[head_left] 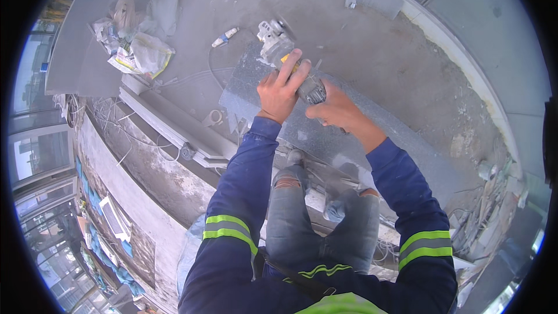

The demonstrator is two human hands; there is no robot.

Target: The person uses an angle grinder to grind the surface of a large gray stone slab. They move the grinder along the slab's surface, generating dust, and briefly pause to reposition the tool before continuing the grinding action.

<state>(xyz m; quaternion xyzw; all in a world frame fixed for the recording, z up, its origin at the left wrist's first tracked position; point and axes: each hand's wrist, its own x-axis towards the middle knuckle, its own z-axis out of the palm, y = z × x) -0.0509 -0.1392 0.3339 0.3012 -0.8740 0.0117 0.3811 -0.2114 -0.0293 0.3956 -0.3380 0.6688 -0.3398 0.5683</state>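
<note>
An angle grinder (278, 43) is held up in both hands over a grey speckled stone slab (372, 116). My left hand (283, 90) wraps around its body near the yellow switch area, just behind the head. Farther back, my right hand (338, 106) grips the rear of its dark, dusty body. The disc at the far end looks blurred, and whether it touches anything cannot be seen. Below my hands, the slab lies slantwise in front of my knees.
A white and blue plug connector (225, 37) with a cord lies left of the grinder. Plastic bags (142, 46) sit at the far left. Long pale boards (168, 119) and loose wires lie to my left; rubble and scraps (485, 215) are piled at the right. A curved low wall (459, 52) borders the right.
</note>
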